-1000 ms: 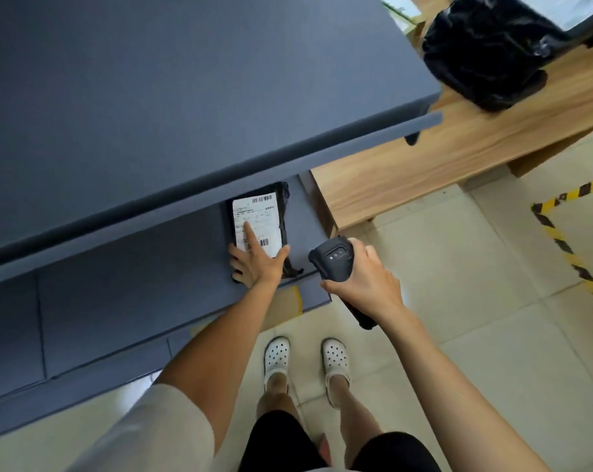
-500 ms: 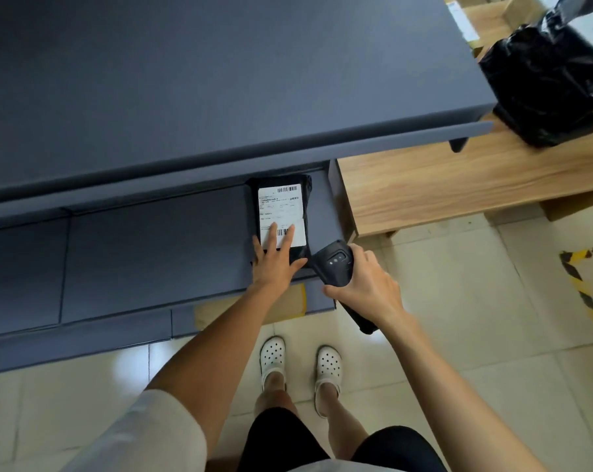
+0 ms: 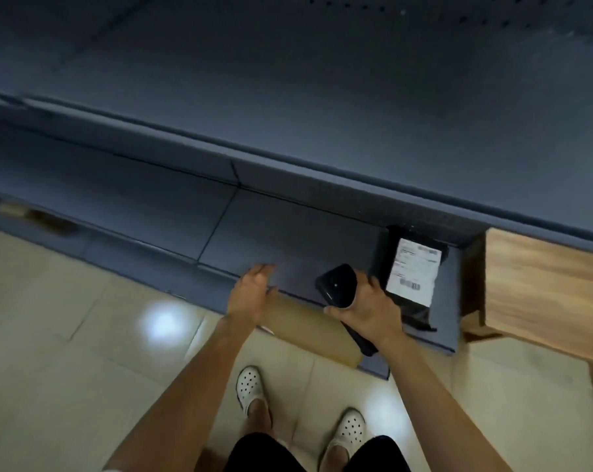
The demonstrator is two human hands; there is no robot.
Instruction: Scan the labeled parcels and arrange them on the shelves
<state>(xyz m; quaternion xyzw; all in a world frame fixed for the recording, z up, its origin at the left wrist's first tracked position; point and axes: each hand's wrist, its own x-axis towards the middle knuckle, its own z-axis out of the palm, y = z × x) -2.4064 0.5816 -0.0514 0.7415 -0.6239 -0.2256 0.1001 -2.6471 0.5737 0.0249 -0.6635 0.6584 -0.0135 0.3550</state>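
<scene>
A black parcel with a white barcode label (image 3: 413, 272) lies flat at the right end of the lower dark grey shelf (image 3: 288, 233). My right hand (image 3: 370, 310) grips a black handheld scanner (image 3: 337, 284), just left of the parcel and close to it. My left hand (image 3: 252, 294) hovers over the shelf's front edge, well left of the parcel, fingers apart and holding nothing. The frame is motion-blurred.
An upper grey shelf (image 3: 322, 97) overhangs the lower one. A wooden table (image 3: 543, 287) stands right beside the shelf's end. A brown cardboard piece (image 3: 308, 325) lies under the shelf's front edge. My feet in white clogs (image 3: 250, 386) stand on beige floor tiles.
My left hand has come off the parcel's label and moved left, away from it. The view has swung left, and the black bag on the table has left the frame.
</scene>
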